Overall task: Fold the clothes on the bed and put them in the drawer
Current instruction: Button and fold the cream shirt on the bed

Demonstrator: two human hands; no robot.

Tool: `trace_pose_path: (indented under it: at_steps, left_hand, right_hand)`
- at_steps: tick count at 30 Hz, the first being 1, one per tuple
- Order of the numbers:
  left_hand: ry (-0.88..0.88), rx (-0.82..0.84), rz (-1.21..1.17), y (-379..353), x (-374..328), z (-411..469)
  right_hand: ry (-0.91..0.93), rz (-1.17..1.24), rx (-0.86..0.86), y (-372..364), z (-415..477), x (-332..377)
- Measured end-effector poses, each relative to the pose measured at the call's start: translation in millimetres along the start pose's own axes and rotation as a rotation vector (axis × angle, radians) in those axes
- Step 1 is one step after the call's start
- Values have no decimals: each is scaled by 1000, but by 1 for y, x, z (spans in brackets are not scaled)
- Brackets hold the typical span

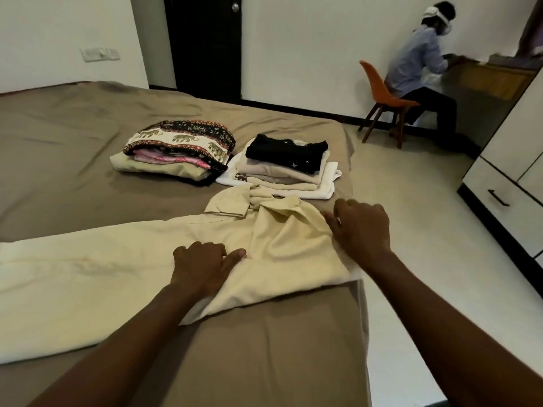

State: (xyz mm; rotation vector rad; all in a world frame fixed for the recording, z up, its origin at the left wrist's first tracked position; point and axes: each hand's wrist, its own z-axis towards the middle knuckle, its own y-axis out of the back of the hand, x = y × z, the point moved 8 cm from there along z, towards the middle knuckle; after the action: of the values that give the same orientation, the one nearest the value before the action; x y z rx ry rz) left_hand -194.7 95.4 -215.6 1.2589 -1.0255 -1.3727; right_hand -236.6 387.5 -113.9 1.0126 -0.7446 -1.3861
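Both hands rested on the cream shirt [117, 259], stretched leftward across the bed [264, 362]. The right hand [363, 227], nearer the collar, curled its fingers into the edge; the left hand's [202, 265] grip was unclear.

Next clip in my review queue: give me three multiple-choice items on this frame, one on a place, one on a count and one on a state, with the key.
1. Where does the black garment lie?
A on the floor; B on top of the right-hand stack; C draped over a pillow.
2. How many stacks of folded clothes are on the bed?
A one; B two; C four.
3. The cream garment is:
A spread flat on the bed; B rolled into a ball; C hung on a hanger.

Key:
1 B, it tops the beige and white pile.
2 B, only the left-hand stack and the right-hand one show.
3 A, the left hand presses it and the right hand grips its edge.
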Motion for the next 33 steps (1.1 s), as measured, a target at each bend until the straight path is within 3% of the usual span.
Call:
trace_pose_path:
  at_steps: [3, 5, 7, 12, 16, 20, 23, 25, 27, 28, 29, 31, 33]
  left_hand:
    - [57, 32, -27, 0, -1, 3]
    - [71, 54, -51, 1, -3, 6]
    - [40, 19, -104, 6, -9, 10]
    - [144, 74, -401, 9, -26, 36]
    - [165, 165, -457, -1, -46, 80]
    - [186, -77, -508, 10, -46, 96]
    - [239, -32, -377, 0, -37, 93]
    - [267, -126, -348, 6, -28, 95]
    - [124, -321, -169, 30, -37, 104]
    - [-4, -363, -70, 38, -52, 115]
    - [-136, -336, 3, 44, -67, 125]
    - [-343, -127, 202, 39, -94, 149]
    - [-508, 46, 438, 29, -112, 170]
  right_hand:
    - [-284, 181, 71, -9, -38, -4]
    - [-322, 209, 341, -39, -64, 2]
    - [-276, 231, 420, -51, -71, 1]
    - [-298, 478, 257, -46, -51, -7]
    - [-232, 458, 143, -40, -33, 2]
    - [-229, 277, 4, -33, -20, -2]
    - [-209, 160, -85, -31, -20, 2]
    - [-103, 196, -238, -14, -19, 21]
    - [74, 304, -309, 0, -25, 50]
    - [152, 342, -242, -7, -30, 65]
    - [212, 362, -122, -16, -36, 80]
    - [269, 372, 136, -47, -51, 97]
    - [281, 349, 267, -73, -60, 98]
